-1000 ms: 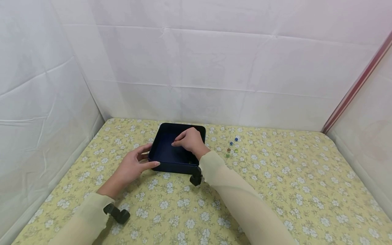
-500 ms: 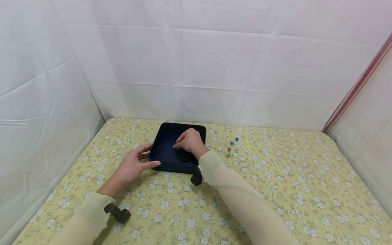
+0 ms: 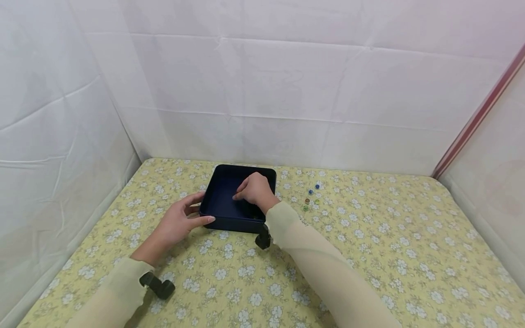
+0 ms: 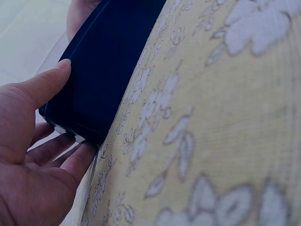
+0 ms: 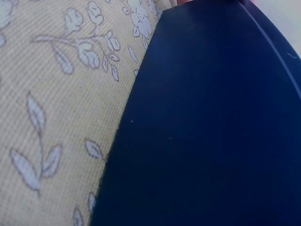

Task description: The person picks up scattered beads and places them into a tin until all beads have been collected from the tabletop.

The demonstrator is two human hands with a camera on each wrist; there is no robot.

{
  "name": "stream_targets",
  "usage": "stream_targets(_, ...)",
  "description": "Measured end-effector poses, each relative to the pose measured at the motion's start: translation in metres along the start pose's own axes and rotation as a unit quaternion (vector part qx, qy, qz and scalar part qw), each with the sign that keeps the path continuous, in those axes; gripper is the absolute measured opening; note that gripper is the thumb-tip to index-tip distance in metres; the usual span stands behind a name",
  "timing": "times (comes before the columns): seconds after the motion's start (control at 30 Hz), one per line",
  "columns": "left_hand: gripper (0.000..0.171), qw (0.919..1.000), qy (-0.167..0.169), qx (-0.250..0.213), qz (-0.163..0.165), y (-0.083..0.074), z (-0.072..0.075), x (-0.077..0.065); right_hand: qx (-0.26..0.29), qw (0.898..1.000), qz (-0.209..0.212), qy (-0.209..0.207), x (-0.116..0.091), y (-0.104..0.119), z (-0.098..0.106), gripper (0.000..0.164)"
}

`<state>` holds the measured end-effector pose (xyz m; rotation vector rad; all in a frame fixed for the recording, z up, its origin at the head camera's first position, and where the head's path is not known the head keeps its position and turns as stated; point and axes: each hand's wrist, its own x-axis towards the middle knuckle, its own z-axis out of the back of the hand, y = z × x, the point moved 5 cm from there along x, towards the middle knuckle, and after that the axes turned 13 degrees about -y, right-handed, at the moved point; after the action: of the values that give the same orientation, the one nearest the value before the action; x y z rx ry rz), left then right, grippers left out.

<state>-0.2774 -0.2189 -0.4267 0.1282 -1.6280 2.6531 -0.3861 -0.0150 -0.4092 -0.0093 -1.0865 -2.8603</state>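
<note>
A dark navy square tray (image 3: 234, 224) with upright walls stands on the flowered cloth. My left hand (image 3: 179, 220) holds its near left corner; in the left wrist view the thumb (image 4: 49, 82) lies on the front wall and the other fingers bend against the side. Reaching over the near right part of the rim, my right hand (image 3: 256, 189) has its thumb and forefinger pinched together low inside the tray. The small dark red thing, marble-sized, at those fingertips is mostly hidden by them now. The right wrist view is filled mainly by the tray's outer wall (image 5: 202, 122).
Several glass marbles lie on the cloth right of the tray: blue ones (image 3: 317, 187), an amber one (image 3: 307, 201) and greenish ones (image 3: 305, 208). A yellow flowered cloth (image 3: 369, 255) covers the table. White sheets (image 3: 262, 91) hang behind and at both sides.
My right hand's fingertips have sunk slightly toward the tray's floor and shifted a little right; the dark red thing at them shows less. My left hand and the marbles stay put.
</note>
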Motion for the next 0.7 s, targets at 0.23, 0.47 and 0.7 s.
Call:
stream_targets(0.23, 0.087, 1.0000, 0.001, 0.001, 0.001, 0.000, 0.000, 0.000, 0.001, 1.000, -0.005, -0.003, -0.001, -0.001, 0.002, 0.008)
stream_targets(0.47, 0.086, 1.0000, 0.000, 0.002, -0.002, 0.000, -0.001, 0.000, 0.015, 1.000, 0.010, -0.011, -0.005, 0.004, 0.009, 0.009)
stream_targets(0.7, 0.087, 1.0000, -0.001, 0.003, -0.002, 0.000, 0.000, 0.000, 0.031, 0.999, 0.037, -0.015, -0.011, 0.008, 0.022, 0.013)
